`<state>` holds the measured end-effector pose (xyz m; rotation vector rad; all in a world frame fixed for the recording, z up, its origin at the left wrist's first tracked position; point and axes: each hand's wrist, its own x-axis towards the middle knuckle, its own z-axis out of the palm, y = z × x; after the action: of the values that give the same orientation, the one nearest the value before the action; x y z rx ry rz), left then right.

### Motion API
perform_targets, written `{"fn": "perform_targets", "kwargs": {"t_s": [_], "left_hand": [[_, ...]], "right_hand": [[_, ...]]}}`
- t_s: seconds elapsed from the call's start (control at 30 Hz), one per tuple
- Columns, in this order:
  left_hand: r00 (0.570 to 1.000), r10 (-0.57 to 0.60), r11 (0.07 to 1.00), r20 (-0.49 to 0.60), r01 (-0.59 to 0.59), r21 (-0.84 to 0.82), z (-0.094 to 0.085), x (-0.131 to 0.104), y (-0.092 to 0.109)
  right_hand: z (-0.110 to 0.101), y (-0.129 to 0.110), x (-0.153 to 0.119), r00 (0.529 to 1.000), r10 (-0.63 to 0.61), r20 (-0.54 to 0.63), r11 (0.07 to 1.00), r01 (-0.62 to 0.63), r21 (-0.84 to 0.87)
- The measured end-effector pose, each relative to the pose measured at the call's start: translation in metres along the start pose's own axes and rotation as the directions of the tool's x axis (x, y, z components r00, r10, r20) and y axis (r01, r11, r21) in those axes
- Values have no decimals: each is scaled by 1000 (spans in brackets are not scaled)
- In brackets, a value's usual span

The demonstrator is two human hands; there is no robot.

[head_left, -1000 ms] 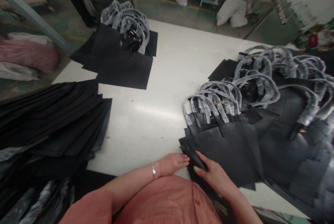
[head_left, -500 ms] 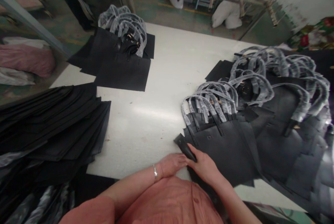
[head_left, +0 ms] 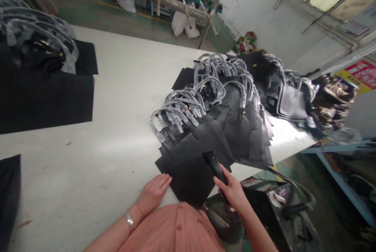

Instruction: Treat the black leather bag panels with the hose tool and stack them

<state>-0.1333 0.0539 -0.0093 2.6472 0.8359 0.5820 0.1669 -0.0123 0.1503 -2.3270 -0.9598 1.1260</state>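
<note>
My right hand [head_left: 230, 187] is wrapped around a black hand tool [head_left: 216, 168] with a flat, flared end; its exact kind I cannot make out. The tool's flared end is over a black bag panel [head_left: 192, 170] at the table's near edge. My left hand [head_left: 155, 191] lies with fingers stretched out, its fingertips at the left edge of that panel. Film-wrapped handles [head_left: 179, 109] stick out from the far edge of the panel stack.
More black bag panels [head_left: 243, 126] with wrapped handles overlap to the right on the white table [head_left: 123, 87]. Another stack [head_left: 49, 101] sits at far left. A dark panel [head_left: 8, 197] is at the near left. A cluttered black bin [head_left: 264, 213] stands below the near right edge.
My view has swung to the right. My hands have moved apart, and the right hand has carried the tool over the panel. The left hand now rests at the panel's left edge.
</note>
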Motion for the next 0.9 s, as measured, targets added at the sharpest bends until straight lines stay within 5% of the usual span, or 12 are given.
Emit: {"fn": "perform_targets", "kwargs": {"t_s": [0.2, 0.33, 0.43, 0.57, 0.77, 0.9], "left_hand": [[971, -218, 970, -97, 226, 88, -2, 56, 23], [998, 31, 1000, 52, -31, -3, 19, 122, 63], [959, 181, 983, 216, -177, -37, 43, 152, 80], [899, 242, 966, 366, -259, -1, 51, 154, 65], [781, 349, 915, 518, -404, -6, 4, 136, 15], [806, 314, 932, 502, -362, -1, 4, 152, 27]], "right_hand": [[-28, 81, -18, 969, 210, -131, 955, -174, 238], [-31, 104, -24, 949, 285, -134, 892, -211, 399], [-33, 113, -24, 952, 278, -128, 878, -198, 436], [-39, 128, -21, 962, 235, -142, 911, -166, 377], [-48, 143, -16, 965, 216, -150, 913, -145, 382], [-49, 144, -17, 955, 250, -158, 893, -164, 418]]}}
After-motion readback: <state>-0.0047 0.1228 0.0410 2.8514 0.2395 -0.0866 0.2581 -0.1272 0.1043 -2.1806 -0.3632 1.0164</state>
